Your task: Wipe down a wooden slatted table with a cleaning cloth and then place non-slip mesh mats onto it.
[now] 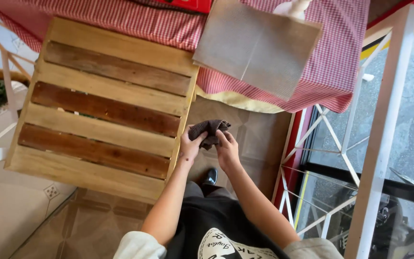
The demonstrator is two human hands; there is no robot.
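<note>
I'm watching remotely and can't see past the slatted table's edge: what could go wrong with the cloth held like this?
1. Both the left hand and right hand bunch the dark cloth over bare floor, off the slatted wooden table; a loose grip could drop it.
2. The hands sit close to the table's corner, so a knuckle might knock it.
3. The grey mat overhangs the checked tablecloth and could slide off if bumped.

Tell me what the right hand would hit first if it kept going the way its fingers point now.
The right hand points up-frame and already holds the dark brown cloth. Past it, probably the edge of the red checked tablecloth, though depth is unclear.
</note>
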